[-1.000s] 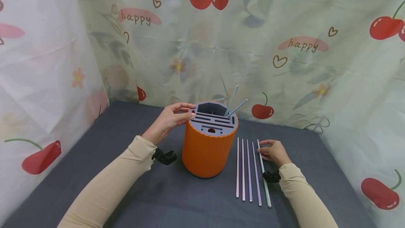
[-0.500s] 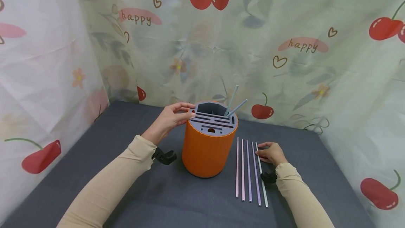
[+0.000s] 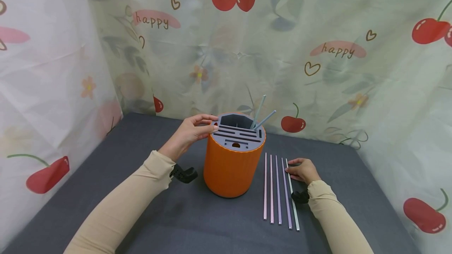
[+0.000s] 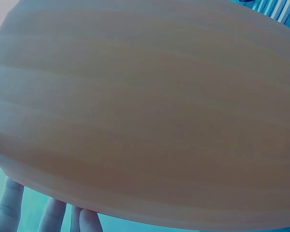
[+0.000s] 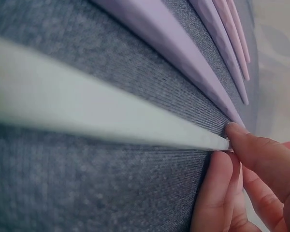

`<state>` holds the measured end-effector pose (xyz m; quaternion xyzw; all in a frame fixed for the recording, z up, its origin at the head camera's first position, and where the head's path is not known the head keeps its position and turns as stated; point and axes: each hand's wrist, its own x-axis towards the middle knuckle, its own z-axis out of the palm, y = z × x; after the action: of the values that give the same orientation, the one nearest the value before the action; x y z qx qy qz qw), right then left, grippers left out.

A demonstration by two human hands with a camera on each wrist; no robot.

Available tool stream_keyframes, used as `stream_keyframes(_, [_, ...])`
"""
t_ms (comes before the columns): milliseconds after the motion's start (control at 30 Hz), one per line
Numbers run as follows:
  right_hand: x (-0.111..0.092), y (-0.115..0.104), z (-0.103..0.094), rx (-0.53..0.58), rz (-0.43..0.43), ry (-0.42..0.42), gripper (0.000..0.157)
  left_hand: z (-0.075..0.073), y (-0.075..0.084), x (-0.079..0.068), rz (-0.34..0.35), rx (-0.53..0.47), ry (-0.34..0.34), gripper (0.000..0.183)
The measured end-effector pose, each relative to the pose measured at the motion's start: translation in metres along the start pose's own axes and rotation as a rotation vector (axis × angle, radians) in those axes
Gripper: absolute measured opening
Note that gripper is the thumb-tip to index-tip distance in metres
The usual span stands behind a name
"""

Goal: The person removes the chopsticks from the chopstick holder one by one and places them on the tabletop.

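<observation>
An orange utensil holder (image 3: 229, 171) with a grey slotted lid (image 3: 236, 143) stands upright on the dark cloth. My left hand (image 3: 190, 132) grips its upper left edge, thumb and index finger at the lid. In the left wrist view the holder's wall (image 4: 150, 116) fills most of the picture, with fingers (image 4: 50, 217) beyond it at lower left. My right hand (image 3: 303, 171) pinches a pale green chopstick (image 5: 87, 101) near its thin far end. That chopstick lies beside a purple chopstick (image 5: 183, 55), the thumb right at the purple one's tip.
Several pink and purple chopsticks (image 3: 271, 191) lie side by side right of the holder. Two pale blue-green chopsticks (image 3: 259, 111) lean out of its rear opening. A cherry-printed curtain (image 3: 226, 50) closes off the back and sides of the table (image 3: 176, 222).
My right hand has shifted slightly left with the pale green chopstick, bringing it closer to the purple one. Over the last half second it has stayed still. The left hand has not moved.
</observation>
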<state>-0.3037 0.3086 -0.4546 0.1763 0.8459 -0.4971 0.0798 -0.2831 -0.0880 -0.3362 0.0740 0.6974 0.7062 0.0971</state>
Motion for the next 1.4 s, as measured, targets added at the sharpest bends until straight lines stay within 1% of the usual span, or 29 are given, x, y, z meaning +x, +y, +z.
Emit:
stream_keyframes(233, [-0.001,0.001,-0.002,0.025,0.003,-0.020,0.043,-0.001,0.001,0.000,-0.003,-0.014,0.000,0.036])
stream_keyframes(433, [-0.001,-0.001,-0.006,0.081,0.015,-0.032,0.044,0.000,0.001,-0.001,0.002,-0.013,-0.009,0.039])
stream_keyframes(533, [-0.005,-0.011,-0.011,0.130,-0.023,-0.023,0.046,0.000,0.000,-0.001,0.004,-0.011,-0.011,0.040])
stream_keyframes(567, [-0.007,-0.016,-0.013,0.153,-0.050,-0.027,0.047,0.001,0.000,-0.001,0.004,-0.010,-0.012,0.040])
stream_keyframes(633, [-0.013,-0.032,-0.019,0.239,-0.123,-0.054,0.050,0.001,0.000,-0.001,0.003,-0.006,-0.011,0.040])
stream_keyframes(733, [-0.028,-0.063,-0.028,0.410,-0.247,-0.132,0.049,0.001,0.001,-0.002,0.001,-0.006,-0.008,0.039])
stream_keyframes(833, [-0.046,-0.094,-0.030,0.586,-0.368,-0.206,0.042,0.001,0.001,-0.003,0.001,-0.004,-0.008,0.040])
stream_keyframes(900, [-0.060,-0.113,-0.029,0.670,-0.451,-0.250,0.037,0.001,0.001,-0.003,0.002,-0.005,-0.010,0.040])
stream_keyframes(967, [-0.073,-0.128,-0.026,0.726,-0.530,-0.300,0.031,0.001,0.001,-0.003,0.002,-0.004,-0.011,0.040])
stream_keyframes(1033, [-0.085,-0.139,-0.022,0.751,-0.606,-0.344,0.026,0.001,0.001,-0.002,0.001,-0.005,-0.010,0.040])
stream_keyframes(1100, [-0.095,-0.147,-0.016,0.737,-0.671,-0.382,0.026,0.001,0.001,-0.002,0.001,-0.005,-0.008,0.040])
stream_keyframes(1167, [-0.101,-0.151,-0.009,0.694,-0.723,-0.397,0.028,0.001,0.001,-0.002,0.000,-0.008,-0.004,0.039])
stream_keyframes(1233, [-0.104,-0.153,-0.001,0.661,-0.752,-0.404,0.030,0.000,0.001,-0.002,0.002,-0.009,-0.004,0.039])
stream_keyframes(1300, [-0.104,-0.154,0.005,0.616,-0.772,-0.387,0.031,0.000,0.001,-0.002,0.002,-0.008,0.000,0.038])
stream_keyframes(1400, [-0.103,-0.153,0.012,0.588,-0.777,-0.365,0.030,0.000,0.001,-0.001,0.004,-0.004,-0.001,0.039])
